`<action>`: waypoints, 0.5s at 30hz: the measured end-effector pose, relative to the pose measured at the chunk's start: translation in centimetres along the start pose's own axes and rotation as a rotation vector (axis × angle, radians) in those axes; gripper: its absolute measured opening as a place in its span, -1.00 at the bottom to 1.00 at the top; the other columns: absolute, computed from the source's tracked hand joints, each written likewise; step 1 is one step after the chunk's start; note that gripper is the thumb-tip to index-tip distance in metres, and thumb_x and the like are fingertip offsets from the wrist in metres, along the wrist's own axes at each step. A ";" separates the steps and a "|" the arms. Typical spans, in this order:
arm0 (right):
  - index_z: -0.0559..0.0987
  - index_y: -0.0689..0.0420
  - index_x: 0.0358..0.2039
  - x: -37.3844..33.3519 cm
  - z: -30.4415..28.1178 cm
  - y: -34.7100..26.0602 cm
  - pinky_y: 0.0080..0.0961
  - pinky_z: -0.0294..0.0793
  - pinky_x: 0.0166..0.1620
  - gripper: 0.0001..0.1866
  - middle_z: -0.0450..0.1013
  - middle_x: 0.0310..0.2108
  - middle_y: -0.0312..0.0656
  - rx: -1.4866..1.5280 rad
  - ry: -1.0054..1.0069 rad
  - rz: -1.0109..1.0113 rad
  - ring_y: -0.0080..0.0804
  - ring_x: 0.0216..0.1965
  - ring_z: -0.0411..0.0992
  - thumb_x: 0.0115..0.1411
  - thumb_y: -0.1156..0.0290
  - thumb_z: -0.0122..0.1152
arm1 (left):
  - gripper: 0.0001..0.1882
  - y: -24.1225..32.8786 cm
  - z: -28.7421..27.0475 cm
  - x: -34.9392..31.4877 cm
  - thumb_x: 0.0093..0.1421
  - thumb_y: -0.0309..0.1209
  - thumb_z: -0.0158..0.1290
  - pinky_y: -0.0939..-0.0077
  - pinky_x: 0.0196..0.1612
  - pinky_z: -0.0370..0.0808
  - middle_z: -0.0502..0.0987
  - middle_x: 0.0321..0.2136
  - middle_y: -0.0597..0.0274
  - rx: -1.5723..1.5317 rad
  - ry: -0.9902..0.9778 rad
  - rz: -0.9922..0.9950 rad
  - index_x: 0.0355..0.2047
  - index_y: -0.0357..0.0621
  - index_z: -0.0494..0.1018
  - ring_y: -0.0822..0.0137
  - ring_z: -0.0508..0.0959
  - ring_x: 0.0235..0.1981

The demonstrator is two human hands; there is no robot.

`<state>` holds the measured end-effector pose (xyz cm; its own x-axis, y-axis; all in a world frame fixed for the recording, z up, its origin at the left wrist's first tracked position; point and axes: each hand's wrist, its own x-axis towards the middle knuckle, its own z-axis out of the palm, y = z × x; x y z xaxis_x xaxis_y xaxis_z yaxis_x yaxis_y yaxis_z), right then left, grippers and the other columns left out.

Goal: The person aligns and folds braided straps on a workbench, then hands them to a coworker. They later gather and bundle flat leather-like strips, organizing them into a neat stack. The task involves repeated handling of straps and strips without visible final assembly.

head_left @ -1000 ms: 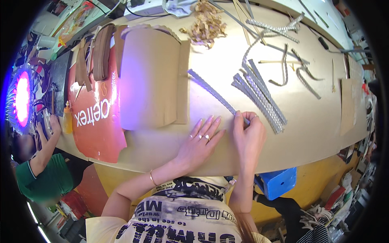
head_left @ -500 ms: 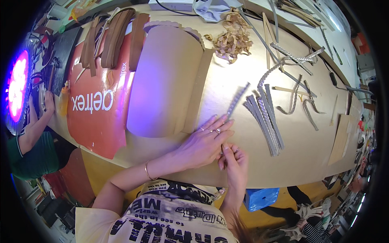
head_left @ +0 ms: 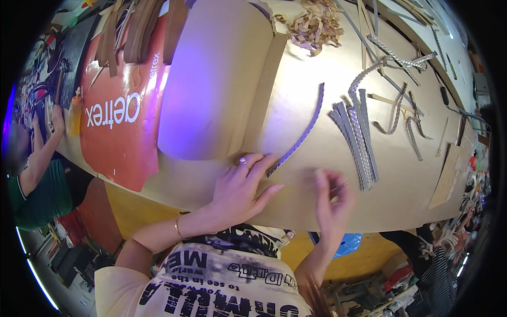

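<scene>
A narrow dark braided strip lies curved on the gold-coloured table, its near end beside the fingertips of my left hand. That hand rests on the table with its fingers stretched and the thumb apart. To its right, my right hand is raised a little and smeared by motion, thumb and fingers closed in a pinch. A thin sliver pokes out from those fingers, too small to name. Further right is a bundle of grey and silvery braided strips, fanned at the far end.
Left of the strip stands a curved brown card sheet. An orange-red sheet lies beyond it, with brown straps on top. Tan scraps are heaped at the back. Several braided pieces lie right. Another person's arm works far left.
My hands have drawn apart: the right moved right, the left slid back leftward. The braided strip, partly under my left fingers before, now lies in full view. The whole view has shifted slightly.
</scene>
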<state>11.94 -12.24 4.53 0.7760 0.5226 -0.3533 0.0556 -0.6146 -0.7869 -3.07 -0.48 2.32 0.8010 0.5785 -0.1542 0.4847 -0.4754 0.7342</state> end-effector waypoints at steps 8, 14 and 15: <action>0.61 0.04 -0.18 6.2 2.1 -0.5 -0.25 0.38 -0.06 -0.74 0.39 -0.05 -0.05 -0.578 0.174 -0.773 -0.07 -0.08 0.36 0.07 0.40 0.37 | -0.65 -1.4 1.3 0.1 0.01 -0.47 0.18 0.42 -0.31 0.42 0.53 -0.25 0.35 0.452 0.277 0.262 -0.13 0.03 0.60 0.33 0.51 -0.37; 0.65 0.06 -0.27 0.0 3.1 3.5 -0.22 0.33 -0.02 -0.81 0.40 -0.06 -0.10 -0.598 0.300 -0.667 -0.10 -0.08 0.35 0.07 0.38 0.39 | -0.52 -4.0 -0.4 -1.5 0.01 -0.45 0.08 0.49 -0.27 0.38 0.49 -0.02 0.31 0.535 0.200 0.409 0.01 0.01 0.52 0.40 0.48 -0.36; 0.66 0.07 -0.29 -0.9 3.3 4.1 -0.23 0.32 -0.03 -0.82 0.41 -0.08 -0.12 -0.613 0.371 -0.620 -0.11 -0.09 0.35 0.07 0.37 0.40 | -0.53 -3.9 -0.4 -1.7 0.02 -0.46 0.08 0.48 -0.27 0.39 0.49 -0.02 0.30 0.484 0.182 0.364 0.01 -0.01 0.52 0.39 0.49 -0.35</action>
<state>9.39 -13.28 -0.04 0.6418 0.7038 0.3045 0.7635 -0.5490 -0.3402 -6.46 0.64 -0.07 0.8925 0.4065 0.1956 0.3305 -0.8843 0.3300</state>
